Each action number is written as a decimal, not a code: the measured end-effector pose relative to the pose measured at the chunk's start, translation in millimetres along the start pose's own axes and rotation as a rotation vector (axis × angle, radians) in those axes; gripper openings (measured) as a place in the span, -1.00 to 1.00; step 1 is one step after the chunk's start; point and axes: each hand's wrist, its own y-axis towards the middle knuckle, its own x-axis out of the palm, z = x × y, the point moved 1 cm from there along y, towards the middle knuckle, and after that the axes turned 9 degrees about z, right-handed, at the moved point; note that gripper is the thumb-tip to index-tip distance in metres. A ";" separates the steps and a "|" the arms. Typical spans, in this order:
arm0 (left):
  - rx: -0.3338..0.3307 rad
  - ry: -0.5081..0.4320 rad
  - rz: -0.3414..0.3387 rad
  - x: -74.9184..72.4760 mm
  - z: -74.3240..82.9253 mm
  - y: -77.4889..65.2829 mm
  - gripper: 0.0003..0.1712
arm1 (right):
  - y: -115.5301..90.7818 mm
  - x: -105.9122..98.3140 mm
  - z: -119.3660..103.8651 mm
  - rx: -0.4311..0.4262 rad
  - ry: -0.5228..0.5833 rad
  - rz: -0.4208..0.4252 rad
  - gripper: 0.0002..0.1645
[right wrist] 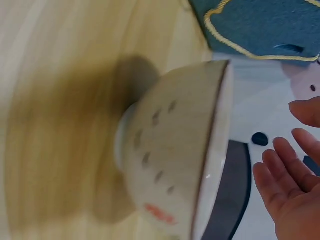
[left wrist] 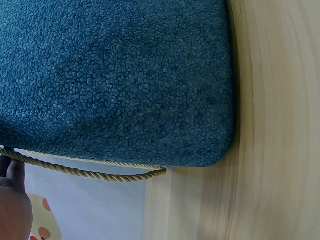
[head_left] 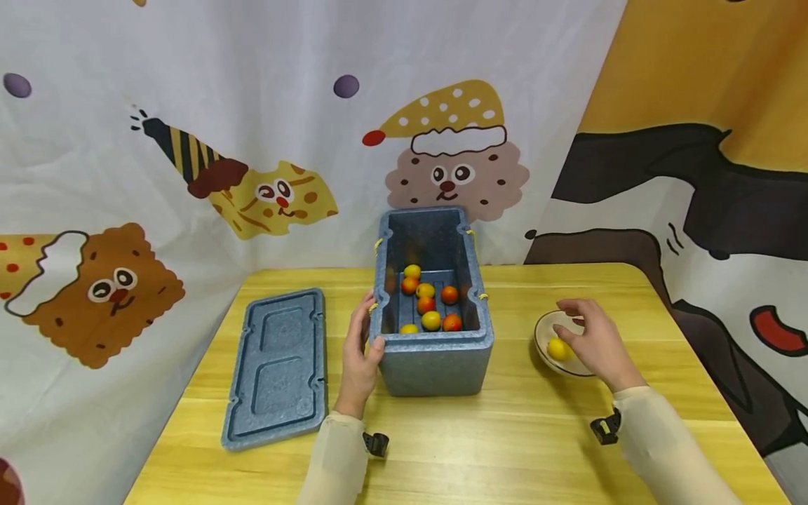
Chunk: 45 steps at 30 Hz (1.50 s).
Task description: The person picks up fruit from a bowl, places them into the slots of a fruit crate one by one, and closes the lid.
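Observation:
My left hand (head_left: pixel 358 365) holds the near left corner of a blue-grey foam box (head_left: pixel 435 368), thumb at the rim and fingers along its side. Inside the box lie several small round fruits, some yellow (head_left: pixel 431 321) and some orange-red (head_left: pixel 449 294). My right hand (head_left: pixel 596 344) hovers over a white bowl (right wrist: pixel 175 145) with a dark rim, its fingers loosely bent and nothing between them. In that bowl sits a yellow fruit (head_left: pixel 558 348), partly beneath the hand. The left wrist view shows mostly the box's side and its yellow rope (left wrist: pixel 100 175).
The box's blue-grey lid (head_left: pixel 278 368) lies flat on the wooden table (head_left: pixel 442 449), left of the box. Behind the table hangs a cloth printed with cartoon figures (head_left: pixel 284 70). The bowl stands to the right of the box.

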 end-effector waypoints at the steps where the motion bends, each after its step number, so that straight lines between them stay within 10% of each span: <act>1: -0.001 0.003 0.002 -0.2 0.0 -0.4 -0.20 | -1.5 0.3 3.1 0.016 -0.012 -0.020 -0.48; 17: -0.007 0.004 -0.001 -0.8 0.6 0.0 -0.22 | -14.3 16.0 34.2 0.063 -0.157 -0.153 -0.52; 45: -0.013 -0.006 -0.001 -0.6 1.2 1.1 -0.22 | -9.3 26.3 40.0 -0.051 -0.257 -0.137 -0.59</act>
